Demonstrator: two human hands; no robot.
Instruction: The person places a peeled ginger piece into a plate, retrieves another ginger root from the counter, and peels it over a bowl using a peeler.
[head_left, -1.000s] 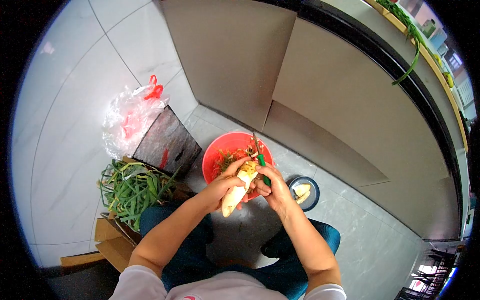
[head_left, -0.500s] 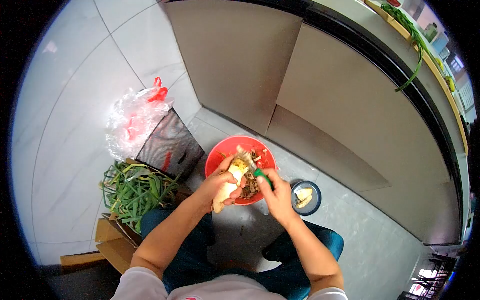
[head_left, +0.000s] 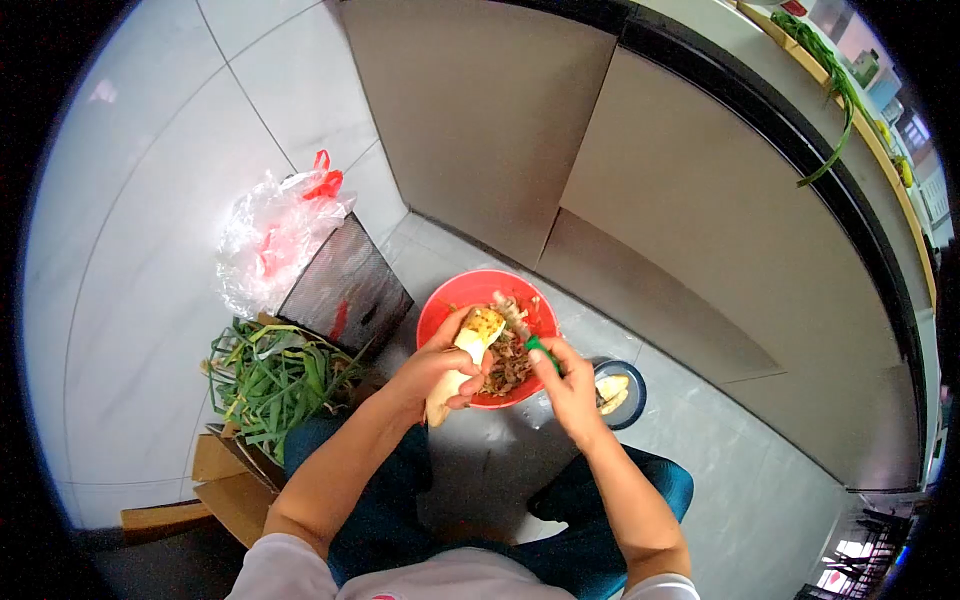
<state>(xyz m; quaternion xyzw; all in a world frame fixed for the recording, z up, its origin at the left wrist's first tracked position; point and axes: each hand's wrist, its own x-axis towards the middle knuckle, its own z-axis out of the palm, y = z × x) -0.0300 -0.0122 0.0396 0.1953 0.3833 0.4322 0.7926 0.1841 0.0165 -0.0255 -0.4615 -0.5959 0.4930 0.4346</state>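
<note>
My left hand (head_left: 440, 368) is wrapped round a pale bamboo shoot (head_left: 478, 335), its yellow, speckled cut end pointing up over the red basin. My right hand (head_left: 570, 390) grips the green handle of a knife (head_left: 543, 350). Its blade, partly blurred, points up and left, just apart from the shoot's right side. Brown and pale peelings lie in the red basin (head_left: 432, 318) beneath both hands. Right of my right hand, a dark round dish (head_left: 636, 400) on the floor holds pale peeled pieces (head_left: 612, 388), partly hidden by the hand.
A dark mesh bin (head_left: 345, 285) lined with a clear plastic bag (head_left: 262, 245) stands at the left. Below it, green leafy stalks (head_left: 275, 385) fill a cardboard box (head_left: 235, 500). Cabinet fronts (head_left: 480, 120) run behind the basin, with greens (head_left: 815, 55) on the counter above.
My right hand has drawn the knife right, away from the shoot's cut end, and now covers part of the dish. My left hand keeps its hold, and the view has shifted slightly.
</note>
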